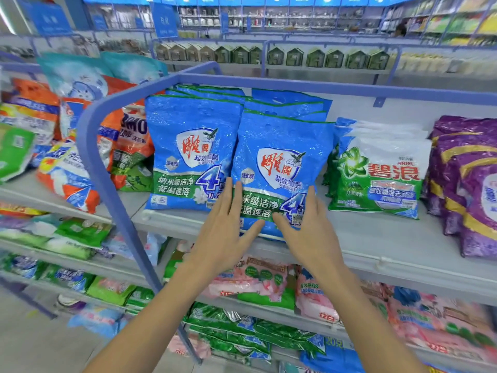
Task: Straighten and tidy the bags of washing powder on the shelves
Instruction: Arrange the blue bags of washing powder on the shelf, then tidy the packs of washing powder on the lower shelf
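Two rows of blue washing powder bags stand on the top shelf (376, 238). The front bag of the right row (279, 154) leans forward, its bottom at the shelf's front edge. My left hand (228, 227) lies flat against its lower left side, fingers together and thumb spread. My right hand (306, 227) presses its lower right side with fingers extended. The left row's front bag (188, 152) stands upright beside it. Neither hand closes around the bag.
White-and-green bags (382, 179) stand to the right, purple bags (468, 189) at the far right. A blue metal frame (91, 146) divides off the left shelf unit with orange bags (80, 168). Pink and green bags fill the lower shelves (258, 289).
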